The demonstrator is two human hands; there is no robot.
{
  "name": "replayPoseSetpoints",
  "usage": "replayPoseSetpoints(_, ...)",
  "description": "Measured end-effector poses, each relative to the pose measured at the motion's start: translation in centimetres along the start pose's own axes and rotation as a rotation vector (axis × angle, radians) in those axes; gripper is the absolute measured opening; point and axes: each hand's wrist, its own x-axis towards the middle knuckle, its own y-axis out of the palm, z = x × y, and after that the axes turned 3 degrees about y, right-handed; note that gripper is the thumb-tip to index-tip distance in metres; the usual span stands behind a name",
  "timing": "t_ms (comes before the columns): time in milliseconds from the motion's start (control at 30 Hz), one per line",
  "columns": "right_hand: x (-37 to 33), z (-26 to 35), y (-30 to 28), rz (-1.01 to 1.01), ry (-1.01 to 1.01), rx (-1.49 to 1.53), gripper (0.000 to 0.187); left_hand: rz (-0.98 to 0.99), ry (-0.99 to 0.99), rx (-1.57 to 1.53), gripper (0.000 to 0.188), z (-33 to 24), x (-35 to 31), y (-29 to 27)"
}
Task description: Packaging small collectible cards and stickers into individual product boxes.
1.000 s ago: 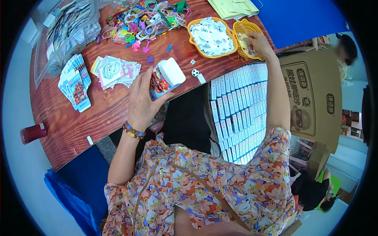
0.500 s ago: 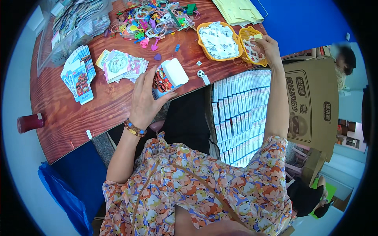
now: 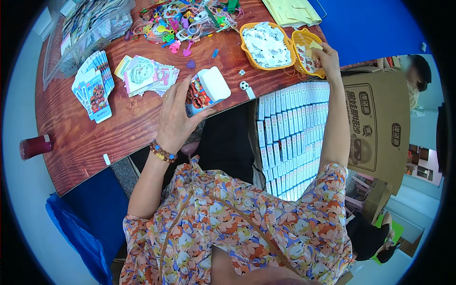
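My left hand [image 3: 175,107] grips a small cardboard box [image 3: 199,96], printed red and blue, near the table's front edge. The box's white top flap [image 3: 216,84] stands up. At the far right, my right hand [image 3: 327,61] reaches over a small yellow basket [image 3: 304,34], its fingertips closed by a pale yellow slip of paper [image 3: 315,45]. Some of that basket's contents lie behind the fingers. Beside it, a larger yellow basket [image 3: 243,45] is heaped with small white printed packets [image 3: 267,45].
Flattened boxes [image 3: 97,97], picture cards [image 3: 142,75] and a pile of colourful trinkets [image 3: 183,21] lie on the wooden table [image 3: 128,123]. A plastic bin [image 3: 57,71] stands far left, a red jar [image 3: 35,147] at the left edge. A carton [image 3: 377,123] holds rows of boxes [image 3: 289,137].
My right hand has shifted slightly down and right over the small basket, with the yellow slip still at its fingertips. The left hand keeps hold of the box, its flap tilted slightly more to the right.
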Motion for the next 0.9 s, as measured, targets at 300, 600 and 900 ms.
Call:
replayPoseSetpoints(300, -0.4, 0.5, 0.4, -0.039, 0.107, 0.034, 0.015, -0.013, 0.006, -0.022, 0.083, 0.0, -0.2, -0.1)
replayPoseSetpoints(600, -0.8, 0.7, 0.3, 0.016, 0.086, 0.297, 0.026, -0.016, -0.006, -0.030, 0.083, 0.1, -0.6, -0.5)
replayPoseSetpoints(900, -3.4, 4.8, 1.2, -0.221, -0.309, -0.524, 0.024, -0.034, 0.034, -0.005, 0.086, 0.2, -0.4, -0.1)
